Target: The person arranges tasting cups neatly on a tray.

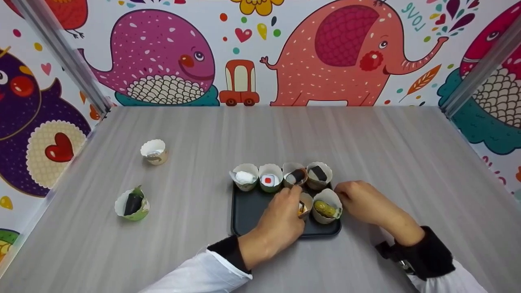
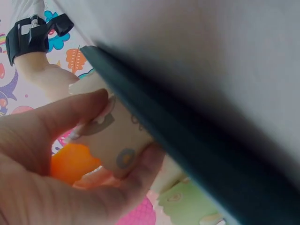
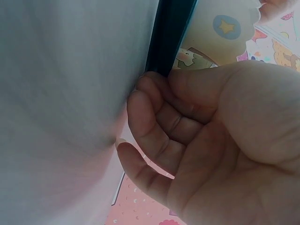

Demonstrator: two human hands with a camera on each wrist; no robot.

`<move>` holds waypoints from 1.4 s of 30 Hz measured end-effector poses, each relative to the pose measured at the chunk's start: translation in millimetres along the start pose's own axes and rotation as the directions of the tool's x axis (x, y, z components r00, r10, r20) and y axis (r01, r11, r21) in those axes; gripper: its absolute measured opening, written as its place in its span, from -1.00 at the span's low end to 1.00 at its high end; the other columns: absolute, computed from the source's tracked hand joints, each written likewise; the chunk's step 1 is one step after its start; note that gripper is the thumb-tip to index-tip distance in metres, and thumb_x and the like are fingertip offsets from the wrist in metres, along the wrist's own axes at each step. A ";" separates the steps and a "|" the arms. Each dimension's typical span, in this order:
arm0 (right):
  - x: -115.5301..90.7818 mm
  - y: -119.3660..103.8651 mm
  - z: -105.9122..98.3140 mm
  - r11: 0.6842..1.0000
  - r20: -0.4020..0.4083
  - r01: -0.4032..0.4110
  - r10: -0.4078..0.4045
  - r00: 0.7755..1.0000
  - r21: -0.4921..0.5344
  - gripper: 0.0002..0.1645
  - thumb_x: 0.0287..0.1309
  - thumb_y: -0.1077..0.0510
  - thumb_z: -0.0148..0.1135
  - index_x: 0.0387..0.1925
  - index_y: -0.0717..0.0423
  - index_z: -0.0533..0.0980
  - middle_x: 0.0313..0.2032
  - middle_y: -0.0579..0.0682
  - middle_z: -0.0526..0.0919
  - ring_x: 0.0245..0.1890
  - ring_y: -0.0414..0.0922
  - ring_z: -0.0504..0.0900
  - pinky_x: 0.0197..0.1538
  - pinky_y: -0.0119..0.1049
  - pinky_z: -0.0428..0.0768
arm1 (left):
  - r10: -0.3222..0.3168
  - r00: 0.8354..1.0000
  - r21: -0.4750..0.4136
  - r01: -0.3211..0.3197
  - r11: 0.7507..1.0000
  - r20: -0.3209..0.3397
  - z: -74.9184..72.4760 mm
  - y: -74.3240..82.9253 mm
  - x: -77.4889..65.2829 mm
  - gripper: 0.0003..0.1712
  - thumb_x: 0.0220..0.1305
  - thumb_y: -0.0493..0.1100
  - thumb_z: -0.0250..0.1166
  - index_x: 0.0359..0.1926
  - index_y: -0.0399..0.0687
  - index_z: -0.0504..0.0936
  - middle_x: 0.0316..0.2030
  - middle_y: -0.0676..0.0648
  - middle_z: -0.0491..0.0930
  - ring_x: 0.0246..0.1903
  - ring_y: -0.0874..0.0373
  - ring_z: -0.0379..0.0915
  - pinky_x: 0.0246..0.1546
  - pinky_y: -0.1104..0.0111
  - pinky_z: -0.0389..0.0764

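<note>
My left hand (image 1: 279, 217) pinches a paper cup (image 2: 117, 140) between thumb and finger, over the front part of a black tray (image 1: 249, 209). Something orange (image 2: 75, 161) shows at that cup's mouth in the left wrist view. Right beside it stands another paper cup (image 1: 324, 219) with a yellow-green piece (image 1: 325, 208) inside. At the tray's right side, my right hand (image 1: 362, 203) grips the rim between thumb and curled index finger. Along the tray's back edge is a row of several cups, among them one with a white piece (image 1: 245, 176) and one with a red-centred sushi piece (image 1: 268, 180).
To the left on the grey table (image 1: 195, 252) stand two separate cups: a pale one (image 1: 158, 156) farther back and a green one (image 1: 140, 212) holding a dark eggplant-like piece (image 1: 133, 203). Printed panels (image 1: 252, 44) enclose the back and sides.
</note>
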State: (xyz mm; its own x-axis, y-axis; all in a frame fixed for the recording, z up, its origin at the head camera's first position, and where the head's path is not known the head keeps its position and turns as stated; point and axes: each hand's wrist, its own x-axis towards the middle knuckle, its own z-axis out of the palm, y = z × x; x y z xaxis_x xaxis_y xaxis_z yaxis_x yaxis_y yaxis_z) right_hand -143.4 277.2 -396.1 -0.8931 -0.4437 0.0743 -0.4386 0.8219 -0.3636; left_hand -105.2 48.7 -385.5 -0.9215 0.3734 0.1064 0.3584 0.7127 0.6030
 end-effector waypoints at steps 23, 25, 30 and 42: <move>2.2 0.2 -0.6 1.000 0.007 -0.011 0.011 1.000 0.001 -0.68 0.11 0.37 0.09 -0.63 -0.07 0.43 -0.64 -0.21 0.38 -0.60 -0.25 0.34 -0.46 -0.34 0.35 | 0.011 1.000 0.075 -0.013 0.997 0.017 0.8 0.6 -1.2 -0.28 -0.14 -0.20 0.37 0.13 -0.21 0.37 -0.15 -0.11 0.45 -0.10 0.00 0.39 -0.13 0.19 0.49; 2.0 0.0 -0.2 1.000 0.007 -0.011 0.011 1.000 -0.001 -0.68 0.11 0.36 0.10 -0.63 -0.07 0.43 -0.64 -0.21 0.39 -0.60 -0.25 0.35 -0.46 -0.34 0.35 | 0.004 1.000 0.073 -0.007 0.997 0.029 -2.3 0.9 -2.5 -0.19 -0.16 -0.19 0.41 0.19 -0.22 0.34 -0.09 -0.13 0.45 -0.06 0.00 0.38 -0.08 0.19 0.48; 2.1 -0.5 0.5 1.000 0.010 -0.004 0.004 1.000 -0.001 -0.69 0.10 0.37 0.10 -0.62 -0.07 0.44 -0.63 -0.21 0.39 -0.59 -0.25 0.35 -0.45 -0.33 0.36 | -0.006 0.999 0.068 0.003 0.998 0.051 -16.5 1.6 -9.4 -0.03 -0.22 -0.19 0.52 0.28 -0.17 0.29 0.04 -0.14 0.42 0.03 0.02 0.34 -0.03 0.19 0.48; -0.1 0.8 -0.9 1.000 0.015 -0.014 0.014 1.000 0.011 -0.71 0.09 0.36 0.11 -0.59 -0.07 0.48 -0.62 -0.22 0.42 -0.57 -0.24 0.36 -0.43 -0.31 0.37 | 0.117 0.986 0.163 -0.097 0.982 -0.118 -58.1 -8.5 -41.3 -0.13 -0.23 -0.30 0.50 0.22 -0.08 0.40 0.06 -0.07 0.43 0.05 0.03 0.34 0.08 0.12 0.38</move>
State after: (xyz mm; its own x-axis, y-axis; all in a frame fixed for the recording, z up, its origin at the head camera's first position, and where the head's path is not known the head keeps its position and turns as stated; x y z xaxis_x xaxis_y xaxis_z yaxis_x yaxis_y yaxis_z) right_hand -143.7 278.2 -395.5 -0.8976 -0.4374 0.0550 -0.4245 0.8240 -0.3752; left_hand -78.8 -7.2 -349.0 -0.8844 0.3816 0.2686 0.4656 0.7603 0.4529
